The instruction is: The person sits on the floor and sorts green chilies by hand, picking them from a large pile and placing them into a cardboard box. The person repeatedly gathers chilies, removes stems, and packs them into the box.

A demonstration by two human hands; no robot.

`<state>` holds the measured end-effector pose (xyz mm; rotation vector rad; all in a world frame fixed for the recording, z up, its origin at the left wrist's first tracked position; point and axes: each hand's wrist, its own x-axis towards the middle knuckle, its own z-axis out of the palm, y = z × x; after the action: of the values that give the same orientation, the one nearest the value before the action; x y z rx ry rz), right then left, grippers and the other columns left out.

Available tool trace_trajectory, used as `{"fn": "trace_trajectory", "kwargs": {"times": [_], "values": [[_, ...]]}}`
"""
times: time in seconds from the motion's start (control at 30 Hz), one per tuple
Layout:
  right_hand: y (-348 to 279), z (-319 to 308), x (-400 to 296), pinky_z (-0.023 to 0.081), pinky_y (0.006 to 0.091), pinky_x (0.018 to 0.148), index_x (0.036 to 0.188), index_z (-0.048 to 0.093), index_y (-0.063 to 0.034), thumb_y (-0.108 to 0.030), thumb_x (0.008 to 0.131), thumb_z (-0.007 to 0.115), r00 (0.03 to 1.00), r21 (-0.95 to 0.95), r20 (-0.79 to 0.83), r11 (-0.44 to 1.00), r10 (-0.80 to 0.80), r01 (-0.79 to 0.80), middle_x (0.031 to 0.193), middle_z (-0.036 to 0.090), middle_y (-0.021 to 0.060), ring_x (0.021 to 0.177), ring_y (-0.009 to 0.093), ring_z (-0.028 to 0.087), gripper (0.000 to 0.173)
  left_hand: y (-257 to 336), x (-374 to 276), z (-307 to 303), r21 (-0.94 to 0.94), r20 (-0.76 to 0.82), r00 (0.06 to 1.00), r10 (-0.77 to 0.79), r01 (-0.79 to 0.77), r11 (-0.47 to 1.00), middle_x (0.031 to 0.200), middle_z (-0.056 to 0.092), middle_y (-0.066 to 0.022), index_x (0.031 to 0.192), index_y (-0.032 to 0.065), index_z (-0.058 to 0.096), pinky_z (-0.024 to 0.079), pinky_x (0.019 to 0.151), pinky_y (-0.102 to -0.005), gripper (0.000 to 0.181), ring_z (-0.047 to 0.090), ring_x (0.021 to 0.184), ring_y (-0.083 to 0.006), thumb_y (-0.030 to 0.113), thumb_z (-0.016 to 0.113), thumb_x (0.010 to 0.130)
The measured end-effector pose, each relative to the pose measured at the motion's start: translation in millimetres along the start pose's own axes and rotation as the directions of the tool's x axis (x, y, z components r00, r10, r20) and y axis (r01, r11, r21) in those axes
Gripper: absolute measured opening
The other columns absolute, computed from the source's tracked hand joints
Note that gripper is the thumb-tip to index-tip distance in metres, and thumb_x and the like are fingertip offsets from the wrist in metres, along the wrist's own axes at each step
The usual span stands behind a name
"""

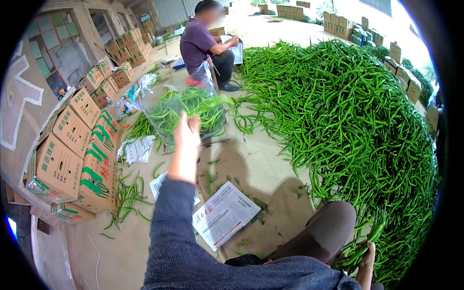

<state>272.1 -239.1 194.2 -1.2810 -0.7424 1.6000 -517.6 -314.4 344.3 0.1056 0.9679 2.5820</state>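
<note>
My left hand (188, 130), blurred, is over the near side of a clear plastic liner (161, 127) filled with long green chili peppers (192, 103). Its fingertips blend into the peppers, so I cannot tell whether it grips any. At the lower right, my right hand (367, 254) is closed around a small bunch of green chili peppers (377, 232). That hand is beside my knee, at the near edge of a large heap of green chili peppers (337, 98). What supports the liner from below is mostly hidden.
Stacked printed cardboard cartons (59, 168) line the left wall. Newspaper sheets (226, 215) and loose peppers (127, 197) lie on the concrete floor. Ahead, a seated person (197, 43) in a purple shirt holds a paper sheet. More cartons (339, 25) stand beyond the heap.
</note>
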Motion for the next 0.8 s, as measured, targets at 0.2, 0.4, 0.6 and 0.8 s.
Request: {"fn": "trace_trajectory", "kwargs": {"times": [0.2, 0.4, 0.6, 0.8], "values": [[-0.5, 22.6, -7.0, 0.050, 0.0356, 0.061, 0.113, 0.049, -0.0104, -0.027, 0.078, 0.058, 0.998, -0.019, 0.021, 0.998, -0.063, 0.063, 0.078, 0.055, 0.0058, 0.067, 0.019, 0.055, 0.040, 11.6, 42.1, 57.9, 0.124, 0.094, 0.993, -0.075, 0.063, 0.990, 0.076, 0.058, -0.0110, 0.099, -0.0005, 0.048, 0.058, 0.061, -0.0347, 0.030, 0.063, 0.064, -0.0232, 0.024, 0.062, 0.089], [-12.1, 46.6, -27.4, 0.048, 0.0322, 0.059, 0.105, 0.048, -0.0072, -0.026, 0.077, 0.059, 0.990, -0.068, 0.019, 0.988, -0.138, 0.139, 0.079, 0.055, 0.0061, 0.065, 0.018, 0.054, 0.035, -132.7, -39.1, -25.9, 0.466, 0.011, 0.791, -0.611, 0.537, 0.703, 0.075, 0.065, -0.0095, 0.089, 0.0033, 0.056, 0.053, 0.051, -0.0308, 0.012, 0.062, 0.058, -0.0186, 0.015, 0.055, 0.087], [-55.0, 40.2, -50.2, 0.048, 0.0309, 0.060, 0.105, 0.050, -0.0042, -0.021, 0.076, 0.060, 0.957, -0.005, -0.117, 0.964, -0.265, 0.267, 0.080, 0.056, 0.0061, 0.067, 0.018, 0.055, 0.036, -231.3, -153.1, -14.0, 0.565, 0.052, 0.582, -0.812, 0.653, 0.504, 0.077, 0.065, -0.0069, 0.084, 0.0065, 0.060, 0.053, 0.060, -0.0325, 0.005, 0.062, 0.064, -0.0179, 0.011, 0.059, 0.084], [-128.6, 33.1, -46.1, 0.048, 0.0297, 0.065, 0.109, 0.049, -0.0047, -0.014, 0.078, 0.064, 0.948, 0.106, -0.041, 0.942, -0.315, 0.317, 0.088, 0.059, 0.0058, 0.073, 0.014, 0.057, 0.036, -264.0, -204.9, 11.4, 0.582, 0.209, 0.496, -0.843, 0.630, 0.515, 0.078, 0.063, -0.0030, 0.087, 0.0093, 0.062, 0.047, 0.059, -0.0291, 0.006, 0.056, 0.065, -0.0140, 0.014, 0.058, 0.085]]}}
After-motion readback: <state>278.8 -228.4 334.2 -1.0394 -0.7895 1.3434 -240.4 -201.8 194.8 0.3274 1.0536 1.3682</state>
